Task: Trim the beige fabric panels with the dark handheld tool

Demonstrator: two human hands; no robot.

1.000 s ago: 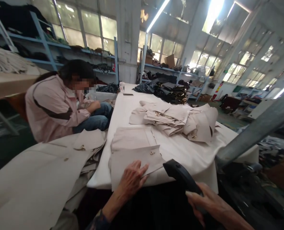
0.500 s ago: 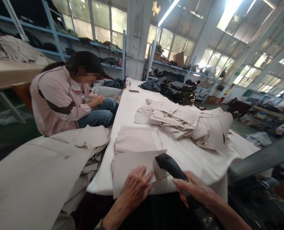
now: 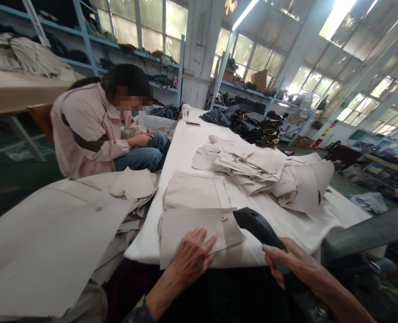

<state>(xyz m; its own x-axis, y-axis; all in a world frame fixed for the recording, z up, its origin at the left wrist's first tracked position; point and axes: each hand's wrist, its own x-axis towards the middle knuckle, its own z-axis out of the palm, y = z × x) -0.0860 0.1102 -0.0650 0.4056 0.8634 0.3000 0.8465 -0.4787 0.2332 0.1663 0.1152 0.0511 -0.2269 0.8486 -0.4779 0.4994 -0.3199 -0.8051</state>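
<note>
- Your right hand (image 3: 286, 260) has its fingers wrapped around the handle of a black handheld tool (image 3: 259, 224).
- Your left hand (image 3: 192, 252) lies palm down, fingers loosely spread, on a beige panel (image 3: 182, 222) at the near edge of the white-covered desk (image 3: 182, 143).
- The tool's tip is just beside the panel's right end, near a small metal fitting (image 3: 223, 219).
- To your left, large beige pieces (image 3: 51, 237) are draped.
- Just beyond your panel is a flat beige stack (image 3: 188, 190); farther right, a heaped beige pile (image 3: 249, 163).
- A co-worker (image 3: 84, 125) sits left of the desk.
- At the far end, you have a black pile (image 3: 256, 128).
</note>
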